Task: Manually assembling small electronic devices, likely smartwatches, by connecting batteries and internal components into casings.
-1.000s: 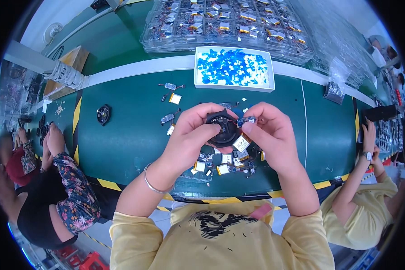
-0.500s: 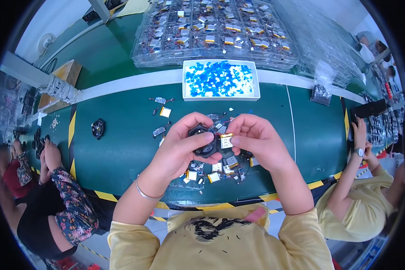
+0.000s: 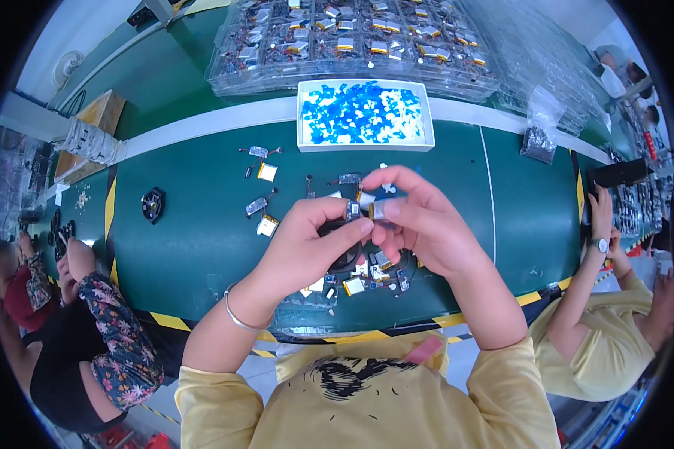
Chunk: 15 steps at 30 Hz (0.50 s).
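My left hand (image 3: 296, 243) is closed around a black round plastic housing (image 3: 346, 260), mostly covered by the fingers. At its thumb and fingertips a small module (image 3: 353, 210) shows above the housing. My right hand (image 3: 430, 224) pinches a silver pouch battery (image 3: 377, 210) with a yellow edge between thumb and fingers, right beside the left thumb tip. Whether the battery touches the module I cannot tell. Under and beyond the hands lie several loose batteries and wired modules, among them a battery (image 3: 267, 172) and a module (image 3: 256, 206) on the left.
A white box (image 3: 301, 123) of blue and white bits stands beyond my hands. Behind it, clear trays (image 3: 337, 88) hold wired batteries. Another black housing (image 3: 153, 205) lies left on the green table (image 3: 195, 254). A bag of dark parts (image 3: 539, 142) sits right. Co-workers sit on both sides.
The battery in my right hand has turned from face-up to tilted and moved up toward the left fingertips. My left hand has rolled over, covering more of the housing. The view has shifted slightly.
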Tool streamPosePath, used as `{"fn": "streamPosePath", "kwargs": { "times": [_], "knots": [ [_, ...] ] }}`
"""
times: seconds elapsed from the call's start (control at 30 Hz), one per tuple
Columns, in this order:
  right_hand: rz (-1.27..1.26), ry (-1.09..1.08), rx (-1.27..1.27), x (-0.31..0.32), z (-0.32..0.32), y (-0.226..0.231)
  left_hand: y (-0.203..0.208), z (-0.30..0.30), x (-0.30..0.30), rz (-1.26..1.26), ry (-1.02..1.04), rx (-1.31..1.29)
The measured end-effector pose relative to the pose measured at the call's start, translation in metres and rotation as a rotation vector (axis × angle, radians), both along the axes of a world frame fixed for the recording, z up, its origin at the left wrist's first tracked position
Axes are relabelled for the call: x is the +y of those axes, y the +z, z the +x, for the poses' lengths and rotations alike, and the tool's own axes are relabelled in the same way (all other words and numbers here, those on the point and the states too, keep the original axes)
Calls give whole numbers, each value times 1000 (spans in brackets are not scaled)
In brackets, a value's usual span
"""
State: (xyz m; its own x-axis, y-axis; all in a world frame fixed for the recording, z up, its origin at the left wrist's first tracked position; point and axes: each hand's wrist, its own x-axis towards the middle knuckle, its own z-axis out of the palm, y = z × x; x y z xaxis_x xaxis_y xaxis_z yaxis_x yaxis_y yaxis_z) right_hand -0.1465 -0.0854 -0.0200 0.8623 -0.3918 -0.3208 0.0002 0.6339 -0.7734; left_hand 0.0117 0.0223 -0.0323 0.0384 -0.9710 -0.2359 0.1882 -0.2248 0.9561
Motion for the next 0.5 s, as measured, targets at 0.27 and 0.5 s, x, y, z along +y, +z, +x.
{"fn": "streamPosePath", "kwargs": {
  "times": [0.27, 0.5],
  "knots": [
    [-537, -164, -77, 13, 2, -7, 3, 0, -1, -30, 215, 108],
    [-1129, -238, -18, 11, 1, -6, -5, -11, -1, -66, 322, 336]
  ]
}}
